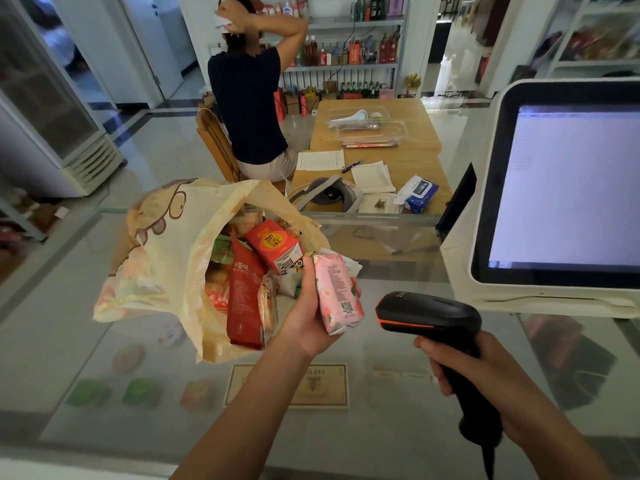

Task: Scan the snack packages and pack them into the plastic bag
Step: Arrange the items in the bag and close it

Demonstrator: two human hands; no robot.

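Bare counter [388, 358] btwn plastic bag [162, 258] & terminal [571, 188]

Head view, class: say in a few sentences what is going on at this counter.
A person is checking out snacks at a glass counter. The left hand holds a pink package; the right hand grips a scanner pointed at it. The bag lies open on the counter beside them, with several packages already inside. The screen at right is lit.
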